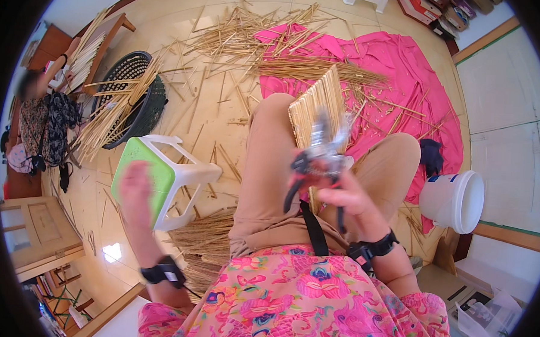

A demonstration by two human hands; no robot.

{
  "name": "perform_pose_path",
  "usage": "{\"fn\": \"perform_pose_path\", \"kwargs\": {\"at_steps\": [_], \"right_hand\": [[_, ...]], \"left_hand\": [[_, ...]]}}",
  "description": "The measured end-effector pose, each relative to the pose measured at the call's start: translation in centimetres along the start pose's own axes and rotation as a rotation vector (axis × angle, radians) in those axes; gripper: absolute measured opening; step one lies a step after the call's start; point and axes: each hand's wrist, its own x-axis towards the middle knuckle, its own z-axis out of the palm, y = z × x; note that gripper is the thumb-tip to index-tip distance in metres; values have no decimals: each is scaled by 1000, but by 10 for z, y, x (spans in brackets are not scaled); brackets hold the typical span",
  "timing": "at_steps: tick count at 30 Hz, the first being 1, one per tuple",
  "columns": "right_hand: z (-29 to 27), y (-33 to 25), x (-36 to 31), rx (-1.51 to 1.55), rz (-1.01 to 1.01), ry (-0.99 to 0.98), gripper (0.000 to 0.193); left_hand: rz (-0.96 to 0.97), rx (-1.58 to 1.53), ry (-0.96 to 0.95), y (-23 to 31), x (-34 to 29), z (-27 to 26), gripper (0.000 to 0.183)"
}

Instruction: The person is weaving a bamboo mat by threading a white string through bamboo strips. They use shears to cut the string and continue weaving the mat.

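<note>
Right hand (352, 199) has its grip wrapped around a silver metal plier-like tool with black handles (325, 148), pretty motion-blurred tbh. Just past it, a flat pale-yellow panel of straw stalks (311, 113) sits between the knees. Left hand (135, 181) is a blur over a green-topped white plastic stool (147, 153), can't tell if that grip's spread or pressed together.

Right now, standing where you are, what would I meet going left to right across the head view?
Another person → green-topped white stool → pliers-like tool → white bucket.
</note>
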Motion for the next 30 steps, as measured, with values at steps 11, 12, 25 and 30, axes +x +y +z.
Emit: {"fn": "perform_pose_path", "kwargs": {"at_steps": [11, 12, 25, 30], "right_hand": [[46, 12, 50, -42, 71, -173, 83], [46, -1, 43, -84, 111, -118, 87], [-47, -32, -37, -946, -75, 773, 79], [-58, -55, -53, -1446, -23, 849, 81]], "left_hand": [[-149, -180, -269, -31, -6, 100, 11], [-108, -89, -286, -32, -3, 105, 13], [337, 220, -417, -7, 8, 263, 33], [394, 57, -468, -1, -11, 303, 31]]}}
